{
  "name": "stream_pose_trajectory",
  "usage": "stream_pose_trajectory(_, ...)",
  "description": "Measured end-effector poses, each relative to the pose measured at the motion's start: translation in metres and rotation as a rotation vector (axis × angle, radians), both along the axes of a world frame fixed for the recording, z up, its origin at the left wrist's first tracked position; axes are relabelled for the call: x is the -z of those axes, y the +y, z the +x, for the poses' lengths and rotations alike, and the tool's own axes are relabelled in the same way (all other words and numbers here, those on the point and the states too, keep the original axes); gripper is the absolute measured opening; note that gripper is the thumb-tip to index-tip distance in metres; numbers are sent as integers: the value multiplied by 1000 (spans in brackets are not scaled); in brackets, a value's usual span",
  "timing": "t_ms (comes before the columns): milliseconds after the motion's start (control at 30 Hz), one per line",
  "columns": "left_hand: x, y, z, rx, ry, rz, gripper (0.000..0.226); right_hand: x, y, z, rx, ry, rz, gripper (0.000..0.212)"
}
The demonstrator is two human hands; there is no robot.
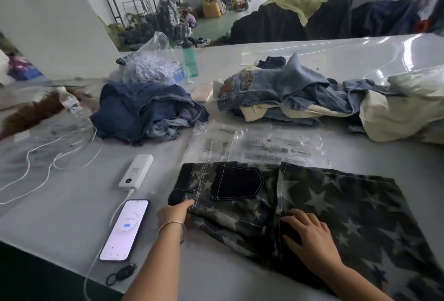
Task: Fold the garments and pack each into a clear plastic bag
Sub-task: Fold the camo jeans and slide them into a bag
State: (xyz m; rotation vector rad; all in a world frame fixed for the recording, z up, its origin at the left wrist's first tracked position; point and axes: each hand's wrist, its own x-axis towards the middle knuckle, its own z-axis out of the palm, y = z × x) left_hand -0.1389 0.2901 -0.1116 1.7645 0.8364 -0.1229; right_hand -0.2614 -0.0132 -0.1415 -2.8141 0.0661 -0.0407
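I see a pale worktop carrying star-print jeans up front, clear plastic bags just behind them, two denim heaps farther back, and at the left a phone, power bank and white cables.

Plastic bag lies behind jeans, phone left.

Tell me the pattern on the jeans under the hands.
Pale stars on dark denim, with a plain black back pocket; jeans show best in the head view.
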Motion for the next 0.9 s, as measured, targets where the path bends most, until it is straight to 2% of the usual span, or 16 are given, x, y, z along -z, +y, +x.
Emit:
stream_pose_trajectory(133,-4,-10,4,-121,-77,-241,52,-6,-9,1,-49,67,60,50)
stream_pose_trajectory(267,-29,-44,6,-148,-192,-456,30,-17,-31,-2,26,51,314,48)
stream_pose_trajectory(300,-37,-54,5,-165,-229,-395,30,-20,-39,-5,69,32,362,47)
stream_pose_trajectory(367,-52,-74,0,-189,-321,-113,31,-25,-58,-13,135,28,413,45)
stream_pose_trajectory(433,-65,-94,-9,-157,-401,80,28,-29,-77,-21,172,48,422,41)
stream_pose_trajectory(500,-71,-113,-16,-81,-422,194,26,-30,-93,-30,212,66,426,36)
stream_pose_trajectory(633,-67,-148,-33,178,-522,728,22,-24,-111,-43,229,106,467,30)
stream_pose_trajectory(667,-64,-156,-36,230,-542,808,23,-23,-113,-44,218,126,466,29)
stream_pose_trajectory(700,-62,-163,-40,277,-555,832,24,-22,-115,-45,209,137,478,27)
stream_pose_trajectory(767,-61,-179,-47,367,-553,691,25,-23,-117,-45,213,124,579,22)
stream_pose_trajectory(833,-60,-198,-56,403,-544,515,29,-31,-119,-45,287,81,825,14)
stream_pose_trajectory(900,-62,-219,-69,416,-609,505,32,-43,-122,-42,408,41,1140,13)
